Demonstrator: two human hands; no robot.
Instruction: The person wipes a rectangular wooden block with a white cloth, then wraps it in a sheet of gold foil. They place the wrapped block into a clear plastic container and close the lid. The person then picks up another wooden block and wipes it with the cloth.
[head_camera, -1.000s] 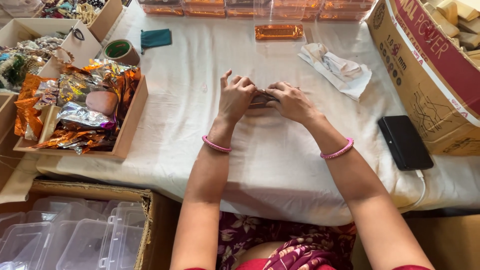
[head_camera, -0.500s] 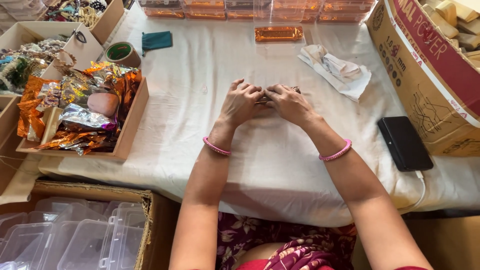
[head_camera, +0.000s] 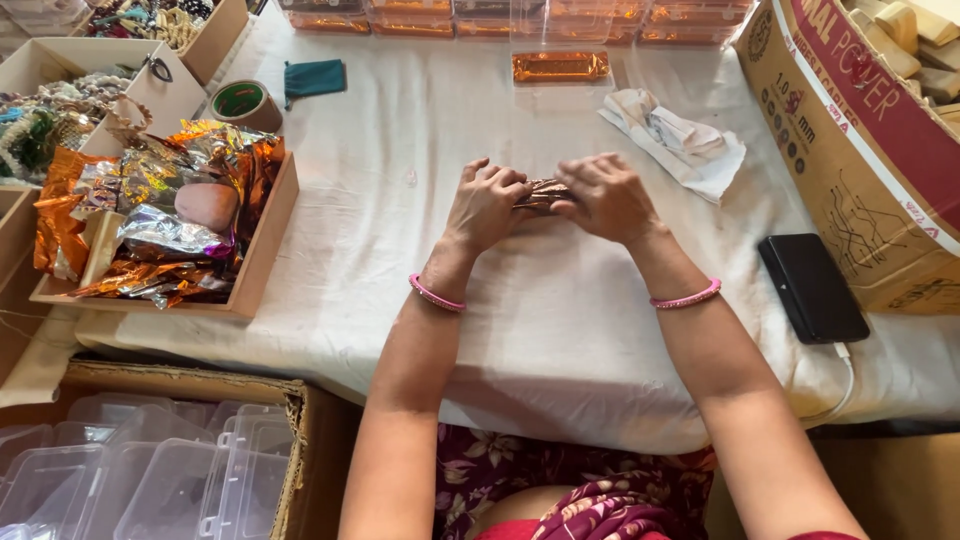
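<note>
Both of my hands meet at the middle of the white-clothed table (head_camera: 560, 320). My left hand (head_camera: 486, 204) and my right hand (head_camera: 608, 196) pinch a small shiny foil-wrapped piece (head_camera: 541, 192) between their fingers, pressed down against the cloth. Most of the piece is hidden under my fingers. Each wrist wears a pink bangle.
A wooden tray (head_camera: 262, 250) heaped with foil wrappers stands at the left. Behind it are a tape roll (head_camera: 240, 100) and a green cloth (head_camera: 314, 78). An orange-filled clear box (head_camera: 560, 67), crumpled paper (head_camera: 675, 135), a black phone (head_camera: 812, 287), a cardboard carton (head_camera: 850, 150), and clear plastic boxes (head_camera: 140, 470) below surround me.
My hands have stayed together at the same place, with the fingers shifting slightly over the foil piece.
</note>
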